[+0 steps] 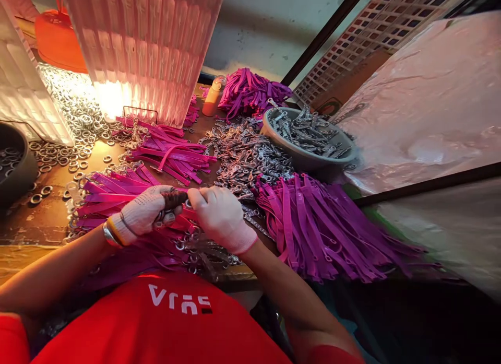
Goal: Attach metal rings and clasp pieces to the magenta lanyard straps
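My left hand (146, 212), in a dotted white work glove with dark wrapping on the thumb, is closed on a purple strap over the bench. My right hand (219, 218), in a plain white glove, meets it from the right with fingers pinched on the same strap. Between the fingertips a small metal ring (188, 202) partly shows; the fingers hide most of the strap. Beneath my left hand lie many purple straps with metal rings (105, 194). To the right of my right hand spreads a pile of loose purple straps (309, 225).
Silver clasps (250, 157) are heaped mid-bench beside a grey bowl (313, 157) of more clasps. Metal rings (84, 118) lie scattered at left near a dark bowl (13, 168). Ribbed translucent panels (152, 45), an orange bottle (213, 96) and a purple bundle (252, 92) stand behind.
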A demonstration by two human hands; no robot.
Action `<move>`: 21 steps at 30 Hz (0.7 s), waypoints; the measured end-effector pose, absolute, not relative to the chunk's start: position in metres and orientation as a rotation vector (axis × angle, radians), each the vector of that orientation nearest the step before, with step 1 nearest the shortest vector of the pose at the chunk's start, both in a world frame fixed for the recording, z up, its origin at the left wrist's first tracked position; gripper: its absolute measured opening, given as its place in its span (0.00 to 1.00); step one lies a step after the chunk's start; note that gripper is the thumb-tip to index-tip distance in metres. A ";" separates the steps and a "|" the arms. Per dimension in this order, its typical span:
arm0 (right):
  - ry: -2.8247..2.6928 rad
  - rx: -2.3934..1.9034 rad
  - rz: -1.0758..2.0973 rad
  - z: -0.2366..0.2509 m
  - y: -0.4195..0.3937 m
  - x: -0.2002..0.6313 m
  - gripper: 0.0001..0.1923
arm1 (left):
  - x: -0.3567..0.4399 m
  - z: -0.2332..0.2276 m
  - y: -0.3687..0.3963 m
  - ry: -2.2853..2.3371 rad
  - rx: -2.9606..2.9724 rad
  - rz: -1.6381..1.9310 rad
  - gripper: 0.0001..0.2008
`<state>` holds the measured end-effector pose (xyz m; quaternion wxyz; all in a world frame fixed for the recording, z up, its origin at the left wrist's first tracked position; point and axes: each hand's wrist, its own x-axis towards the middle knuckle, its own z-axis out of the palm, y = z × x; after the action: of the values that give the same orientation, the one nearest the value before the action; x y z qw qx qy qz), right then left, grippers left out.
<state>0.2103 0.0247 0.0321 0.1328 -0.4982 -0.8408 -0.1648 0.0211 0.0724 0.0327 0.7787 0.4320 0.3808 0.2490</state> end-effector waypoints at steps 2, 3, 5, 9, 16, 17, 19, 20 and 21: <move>-2.332 -1.496 -0.334 0.036 0.020 0.211 0.11 | 0.019 0.038 0.064 0.841 1.108 0.599 0.12; -2.283 -1.504 -0.232 0.039 0.018 0.211 0.12 | 0.019 0.040 0.059 0.855 1.207 0.630 0.13; -2.201 -1.490 -0.005 0.043 0.012 0.210 0.13 | 0.019 0.042 0.053 0.876 1.382 0.694 0.12; -2.091 -1.432 0.359 0.047 0.006 0.208 0.15 | 0.019 0.038 0.050 0.861 1.443 0.718 0.13; -2.231 -1.350 0.123 0.040 0.016 0.214 0.20 | 0.027 0.046 0.054 0.888 1.050 0.466 0.12; -2.233 -1.320 0.028 0.037 0.017 0.214 0.19 | 0.030 0.049 0.057 0.892 0.985 0.469 0.12; -2.155 -1.315 -0.058 0.030 0.020 0.217 0.17 | 0.037 0.053 0.070 0.875 0.924 0.483 0.12; -2.088 -1.345 -0.031 0.027 0.023 0.219 0.17 | 0.041 0.054 0.081 0.864 0.963 0.471 0.11; -2.004 -1.388 0.034 0.024 0.025 0.223 0.17 | 0.045 0.055 0.094 0.863 1.089 0.434 0.09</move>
<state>0.2230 0.0255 0.0243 0.3446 -0.5346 -0.7715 0.0130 0.0454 0.0944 0.0546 0.7468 0.4976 0.3942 0.1981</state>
